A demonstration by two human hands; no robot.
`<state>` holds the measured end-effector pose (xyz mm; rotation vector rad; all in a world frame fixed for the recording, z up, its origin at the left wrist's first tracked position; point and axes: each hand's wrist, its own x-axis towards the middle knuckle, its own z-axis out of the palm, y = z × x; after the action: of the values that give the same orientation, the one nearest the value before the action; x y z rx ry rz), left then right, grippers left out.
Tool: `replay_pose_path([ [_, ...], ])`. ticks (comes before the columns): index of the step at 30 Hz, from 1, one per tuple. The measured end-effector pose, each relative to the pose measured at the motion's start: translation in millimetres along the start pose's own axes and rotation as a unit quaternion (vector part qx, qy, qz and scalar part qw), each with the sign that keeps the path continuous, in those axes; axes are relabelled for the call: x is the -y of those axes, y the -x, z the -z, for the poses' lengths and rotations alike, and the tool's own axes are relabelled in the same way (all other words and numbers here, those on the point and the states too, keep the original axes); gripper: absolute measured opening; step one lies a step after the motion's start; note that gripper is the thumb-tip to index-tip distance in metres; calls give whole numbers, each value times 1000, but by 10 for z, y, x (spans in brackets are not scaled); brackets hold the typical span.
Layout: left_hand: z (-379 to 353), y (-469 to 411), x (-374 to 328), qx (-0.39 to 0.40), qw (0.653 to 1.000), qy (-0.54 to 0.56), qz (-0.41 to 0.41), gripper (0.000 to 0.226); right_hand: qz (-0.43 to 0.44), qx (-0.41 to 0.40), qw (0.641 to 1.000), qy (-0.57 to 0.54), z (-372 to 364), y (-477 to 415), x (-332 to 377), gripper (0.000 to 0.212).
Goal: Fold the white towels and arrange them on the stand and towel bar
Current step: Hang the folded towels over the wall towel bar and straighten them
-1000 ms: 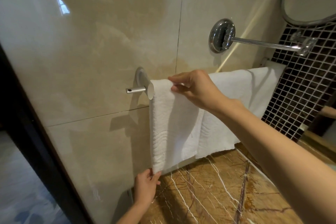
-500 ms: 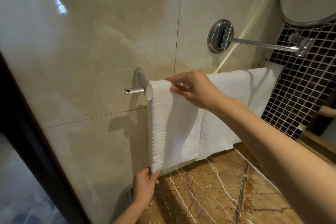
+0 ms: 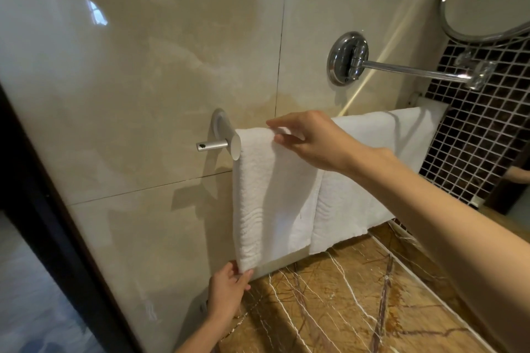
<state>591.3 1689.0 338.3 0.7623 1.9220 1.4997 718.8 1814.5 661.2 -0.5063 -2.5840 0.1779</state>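
Head view: a white towel (image 3: 272, 195) hangs folded over the left end of the towel bar (image 3: 213, 145) on the tiled wall (image 3: 143, 80), and its right edge overlaps a second towel (image 3: 372, 169) draped on the same bar. The right hand (image 3: 312, 140) pinches the towel's top fold at the bar. The left hand (image 3: 226, 292) pinches its lower left corner just above the counter (image 3: 344, 309).
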Motion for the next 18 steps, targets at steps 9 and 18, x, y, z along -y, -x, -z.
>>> replay_pose_path([
  [9, 12, -167, 94, -10, 1000, -19, 9, 16, -19, -28, 999, -10, 14, 96, -208, 28],
  [18, 77, -155, -20, -2, 998, -57, -12, 16, -27, -35, 999, -1, -4, 90, -180, 31],
])
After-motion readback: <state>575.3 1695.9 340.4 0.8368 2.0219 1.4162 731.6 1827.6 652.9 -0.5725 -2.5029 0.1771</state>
